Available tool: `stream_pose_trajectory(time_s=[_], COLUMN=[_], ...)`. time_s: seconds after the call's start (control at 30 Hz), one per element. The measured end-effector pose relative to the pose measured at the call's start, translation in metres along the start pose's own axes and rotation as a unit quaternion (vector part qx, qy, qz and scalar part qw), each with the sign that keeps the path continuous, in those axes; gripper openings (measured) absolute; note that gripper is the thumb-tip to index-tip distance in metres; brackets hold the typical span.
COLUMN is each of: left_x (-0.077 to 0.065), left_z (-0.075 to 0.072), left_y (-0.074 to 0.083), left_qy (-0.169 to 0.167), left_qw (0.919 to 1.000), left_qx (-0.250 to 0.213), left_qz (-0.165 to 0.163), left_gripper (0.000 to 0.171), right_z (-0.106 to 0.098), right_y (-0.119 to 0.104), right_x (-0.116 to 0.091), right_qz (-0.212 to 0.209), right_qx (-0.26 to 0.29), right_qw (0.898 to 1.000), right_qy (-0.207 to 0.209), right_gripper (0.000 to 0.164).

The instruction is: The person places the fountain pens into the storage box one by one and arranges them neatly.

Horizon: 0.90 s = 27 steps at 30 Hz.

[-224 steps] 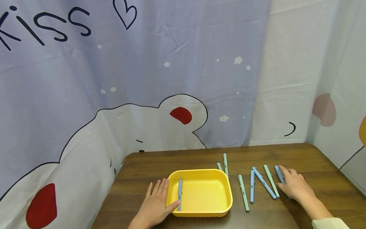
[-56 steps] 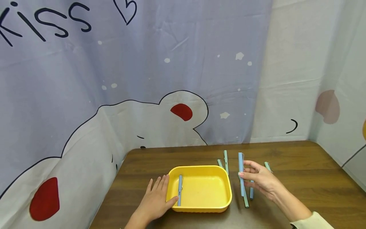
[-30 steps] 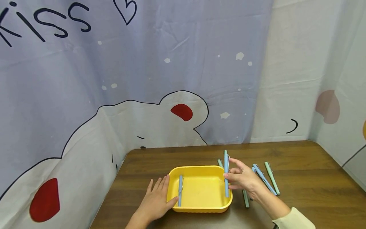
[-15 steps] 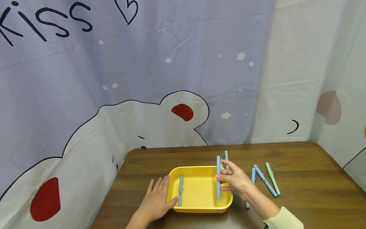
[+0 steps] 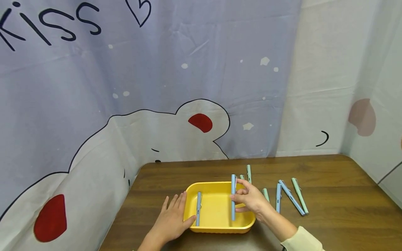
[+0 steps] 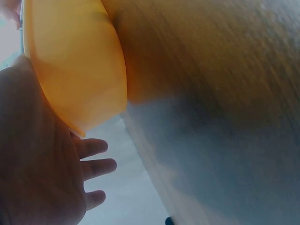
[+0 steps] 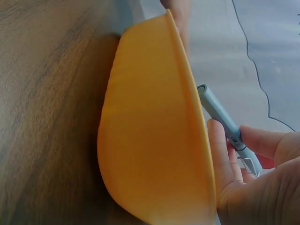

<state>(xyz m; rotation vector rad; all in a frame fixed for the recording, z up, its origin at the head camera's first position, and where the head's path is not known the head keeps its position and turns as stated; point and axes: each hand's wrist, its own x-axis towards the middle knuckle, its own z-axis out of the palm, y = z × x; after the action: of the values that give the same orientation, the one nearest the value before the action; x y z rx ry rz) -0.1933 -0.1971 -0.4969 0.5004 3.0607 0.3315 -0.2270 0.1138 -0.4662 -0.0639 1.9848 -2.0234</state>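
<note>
Tray rim (image 5: 220, 228) against outspread left hand (image 5: 171, 219), pen (image 5: 233, 186) in right hand's (image 5: 248, 198) pinch above open interior (image 5: 216, 209).

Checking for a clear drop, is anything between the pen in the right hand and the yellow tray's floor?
Nothing visible stands between the held pen and the floor of the yellow tray. The tray's other pen lies apart near its left wall.

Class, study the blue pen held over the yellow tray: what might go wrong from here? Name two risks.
The blue pen, pinched between thumb and fingers, might slip and land askew in the yellow tray. The left hand touches only the tray's left side, so a bump from the right hand could shift it.
</note>
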Motion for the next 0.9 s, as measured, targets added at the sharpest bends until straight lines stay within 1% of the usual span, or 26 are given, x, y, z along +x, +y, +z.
stream_pose_trajectory(time_s=[0.2, 0.33, 0.5, 0.8, 0.9], left_x=[0.001, 0.000, -0.002, -0.001, -0.001], left_z=[0.001, 0.000, -0.001, 0.011, 0.011], left_y=[0.000, 0.001, 0.001, -0.003, -0.003], left_qy=[0.014, 0.018, 0.022, 0.064, 0.067], left_qw=[0.9999, 0.9998, 0.9997, 0.9973, 0.9972], left_qx=[0.002, 0.007, 0.011, 0.031, 0.028], left_qz=[0.004, 0.003, 0.004, 0.016, 0.018], left_gripper=[0.089, 0.090, 0.090, 0.090, 0.089], right_z=[0.011, 0.018, 0.026, 0.041, 0.044], right_y=[0.001, 0.003, 0.010, 0.021, 0.023], right_x=[0.001, 0.003, 0.006, 0.011, 0.012], right_qz=[0.007, 0.004, 0.002, 0.011, 0.015], right_qx=[-0.020, -0.028, -0.024, -0.029, -0.035], right_qw=[1.000, 1.000, 1.000, 1.000, 0.999], right_qy=[0.011, 0.001, -0.011, -0.005, -0.006], right_gripper=[0.070, 0.069, 0.070, 0.071, 0.070])
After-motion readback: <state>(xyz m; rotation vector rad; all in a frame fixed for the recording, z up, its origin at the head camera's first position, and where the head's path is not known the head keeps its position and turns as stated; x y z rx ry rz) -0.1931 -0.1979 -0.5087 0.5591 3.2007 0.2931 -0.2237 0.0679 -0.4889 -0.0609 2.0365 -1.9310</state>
